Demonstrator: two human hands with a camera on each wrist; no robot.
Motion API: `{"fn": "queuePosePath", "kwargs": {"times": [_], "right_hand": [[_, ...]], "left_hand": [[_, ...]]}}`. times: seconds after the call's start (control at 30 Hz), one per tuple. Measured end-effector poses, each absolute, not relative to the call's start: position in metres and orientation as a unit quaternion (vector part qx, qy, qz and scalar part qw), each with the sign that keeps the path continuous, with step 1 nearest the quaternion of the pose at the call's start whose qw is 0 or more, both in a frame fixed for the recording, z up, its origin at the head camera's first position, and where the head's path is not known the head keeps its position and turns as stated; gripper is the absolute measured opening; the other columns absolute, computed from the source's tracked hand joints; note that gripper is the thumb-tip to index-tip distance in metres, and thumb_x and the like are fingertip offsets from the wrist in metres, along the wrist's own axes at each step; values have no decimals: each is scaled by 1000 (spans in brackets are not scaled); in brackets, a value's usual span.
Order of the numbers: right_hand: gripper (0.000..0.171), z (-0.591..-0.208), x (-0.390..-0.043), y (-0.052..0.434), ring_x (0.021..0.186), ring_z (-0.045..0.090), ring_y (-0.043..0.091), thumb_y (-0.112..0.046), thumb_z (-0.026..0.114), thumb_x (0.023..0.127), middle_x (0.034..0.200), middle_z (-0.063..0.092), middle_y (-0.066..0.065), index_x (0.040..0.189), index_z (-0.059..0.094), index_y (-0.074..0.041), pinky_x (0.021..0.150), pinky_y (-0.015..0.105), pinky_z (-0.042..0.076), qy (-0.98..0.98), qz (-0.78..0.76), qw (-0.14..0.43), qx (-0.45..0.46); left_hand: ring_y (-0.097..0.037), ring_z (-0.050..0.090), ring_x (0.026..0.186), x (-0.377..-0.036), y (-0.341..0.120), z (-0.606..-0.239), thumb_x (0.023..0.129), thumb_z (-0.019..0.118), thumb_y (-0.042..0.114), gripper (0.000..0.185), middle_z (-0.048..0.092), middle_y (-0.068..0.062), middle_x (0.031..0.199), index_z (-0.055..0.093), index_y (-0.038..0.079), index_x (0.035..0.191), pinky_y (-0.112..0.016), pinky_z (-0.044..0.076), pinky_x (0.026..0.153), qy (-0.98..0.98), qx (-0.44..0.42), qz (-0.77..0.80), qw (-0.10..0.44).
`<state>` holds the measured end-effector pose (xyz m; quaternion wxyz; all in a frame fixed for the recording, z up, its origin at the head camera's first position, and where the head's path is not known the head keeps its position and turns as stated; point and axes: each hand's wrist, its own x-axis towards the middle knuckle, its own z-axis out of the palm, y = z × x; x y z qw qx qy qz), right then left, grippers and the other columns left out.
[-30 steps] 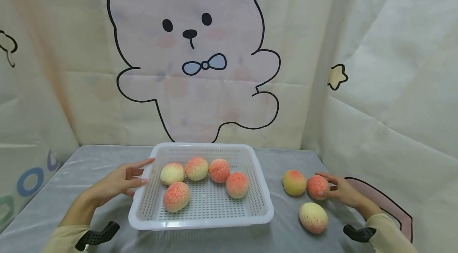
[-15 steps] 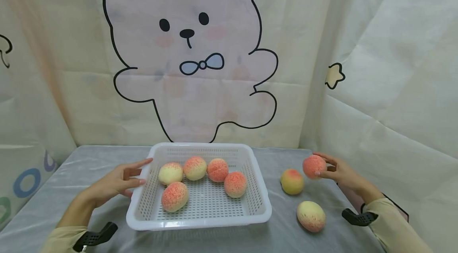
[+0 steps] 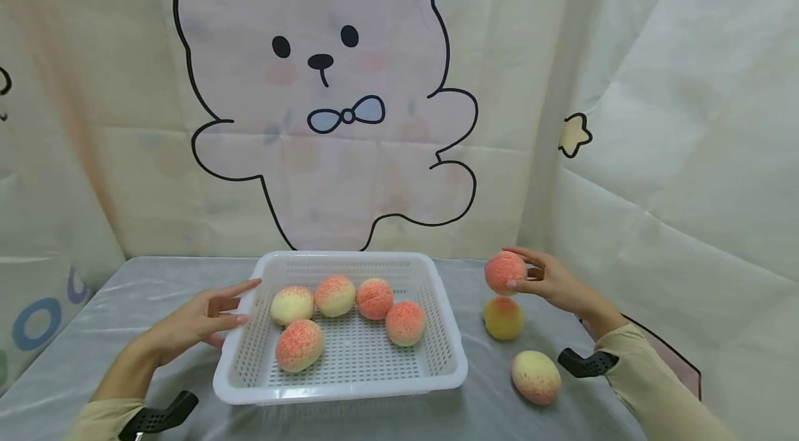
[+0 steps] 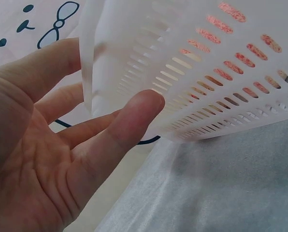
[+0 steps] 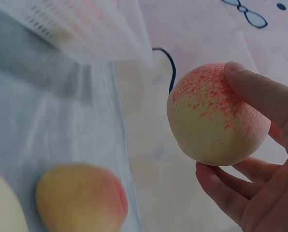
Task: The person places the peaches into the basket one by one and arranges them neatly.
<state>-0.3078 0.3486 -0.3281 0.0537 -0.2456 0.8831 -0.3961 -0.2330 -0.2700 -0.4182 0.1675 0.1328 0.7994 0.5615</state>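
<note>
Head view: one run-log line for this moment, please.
right hand: holds peach aloft | left hand: touches basket | basket: five peaches | table: two peaches

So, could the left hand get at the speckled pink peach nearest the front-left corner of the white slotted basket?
Probably yes: the left hand rests open against the white slotted basket, whose top is open, and nothing covers the speckled pink peach.
</note>
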Motion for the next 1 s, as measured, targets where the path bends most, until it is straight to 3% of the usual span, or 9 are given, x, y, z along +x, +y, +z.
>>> {"fn": "queuePosePath", "kwargs": {"times": [0.17, 0.5, 1.0], "right_hand": [[68, -324, -310, 319, 116, 67, 32, -14, 72, 93, 143, 53, 26, 152, 40, -4, 86, 26, 57, 863, -425, 67, -266], [70, -316, -308, 266, 117, 66, 33, -17, 74, 92, 143, 55, 23, 153, 41, -7, 88, 32, 58, 845, -427, 102, -306], [66, -318, -304, 219, 113, 68, 30, -14, 77, 90, 143, 56, 19, 148, 46, -7, 91, 32, 58, 815, -441, 109, -360]], "left_hand": [[-23, 64, 116, -231, -272, -418, 103, 58, 26, 70, 33, -36, 156, 22, 15, 162, -46, 60, 80, 804, 128, 555, 169], [-21, 65, 114, -231, -273, -418, 103, 57, 26, 71, 33, -36, 156, 21, 15, 162, -45, 60, 80, 807, 126, 551, 170], [-18, 66, 113, -231, -268, -416, 103, 58, 25, 72, 28, -37, 158, 20, 13, 162, -45, 61, 79, 804, 135, 554, 171]]}}
